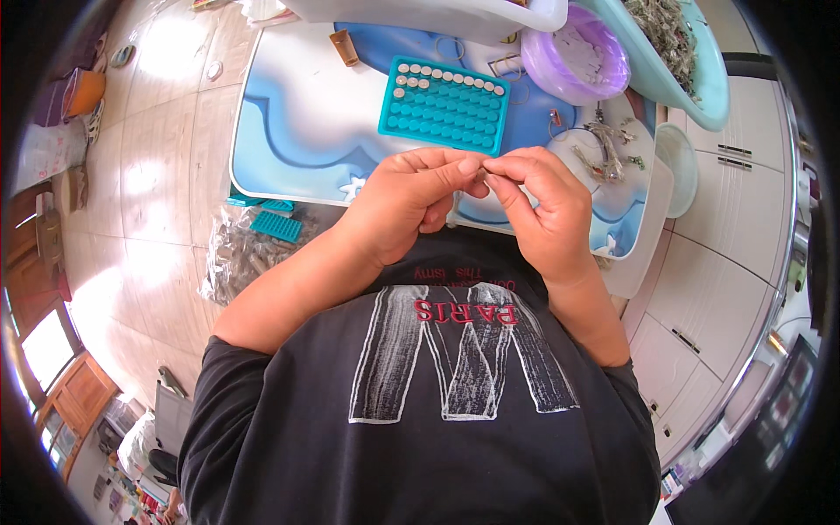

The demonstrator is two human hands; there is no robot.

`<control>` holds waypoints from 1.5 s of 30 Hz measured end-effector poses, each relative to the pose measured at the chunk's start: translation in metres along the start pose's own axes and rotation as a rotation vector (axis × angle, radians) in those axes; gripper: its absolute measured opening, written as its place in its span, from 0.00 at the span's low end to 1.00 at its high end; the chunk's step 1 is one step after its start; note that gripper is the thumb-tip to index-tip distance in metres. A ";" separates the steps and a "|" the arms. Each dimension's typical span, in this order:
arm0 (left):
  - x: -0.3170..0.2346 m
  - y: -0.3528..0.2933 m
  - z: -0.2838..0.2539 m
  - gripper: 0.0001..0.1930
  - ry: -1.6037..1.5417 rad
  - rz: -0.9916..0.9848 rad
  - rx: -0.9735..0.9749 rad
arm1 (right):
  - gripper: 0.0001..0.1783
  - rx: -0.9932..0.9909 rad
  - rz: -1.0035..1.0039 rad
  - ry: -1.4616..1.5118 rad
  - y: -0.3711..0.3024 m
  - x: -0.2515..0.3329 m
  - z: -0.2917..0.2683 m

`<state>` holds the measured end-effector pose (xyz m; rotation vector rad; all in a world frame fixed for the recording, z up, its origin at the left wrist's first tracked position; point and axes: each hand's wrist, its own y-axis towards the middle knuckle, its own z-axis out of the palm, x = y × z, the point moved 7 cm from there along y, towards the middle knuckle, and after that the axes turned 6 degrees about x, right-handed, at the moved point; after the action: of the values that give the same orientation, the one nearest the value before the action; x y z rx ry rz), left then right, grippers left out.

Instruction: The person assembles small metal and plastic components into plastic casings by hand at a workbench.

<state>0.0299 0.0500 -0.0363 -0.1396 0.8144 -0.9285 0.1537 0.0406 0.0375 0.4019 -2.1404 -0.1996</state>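
Over the near edge of the table, my left hand [409,191] and my right hand [544,197] meet with their fingertips pinched together. Something tiny sits between them, too small and covered to name. Just beyond the fingers lies a teal tray [437,127] with rows of round holes. White round pieces [444,76] fill its far row, and a few more stand at the left of the rows below. Behind the tray to the right is a purple bowl [535,66] holding loose white round pieces [584,61].
The blue-and-white table [293,114] carries a small brown piece [345,48], a bundle of wires [605,149] and a white bin [420,19]. At the far right is a turquoise basin [713,109]. Left of me, a see-through bag [245,258] and teal trays [276,226] sit below table height.
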 end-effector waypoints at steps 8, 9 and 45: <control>-0.002 -0.005 -0.002 0.11 0.147 -0.065 -0.019 | 0.06 0.033 -0.032 -0.031 0.000 0.002 0.000; -0.003 -0.005 -0.001 0.11 0.154 -0.048 -0.027 | 0.06 0.015 -0.019 0.009 0.000 0.000 -0.001; -0.010 0.003 0.001 0.27 -0.099 0.061 0.036 | 0.06 -0.136 0.028 0.238 0.013 -0.023 0.023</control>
<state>0.0290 0.0586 -0.0315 -0.1278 0.7068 -0.8715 0.1446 0.0605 0.0102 0.3006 -1.8856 -0.2661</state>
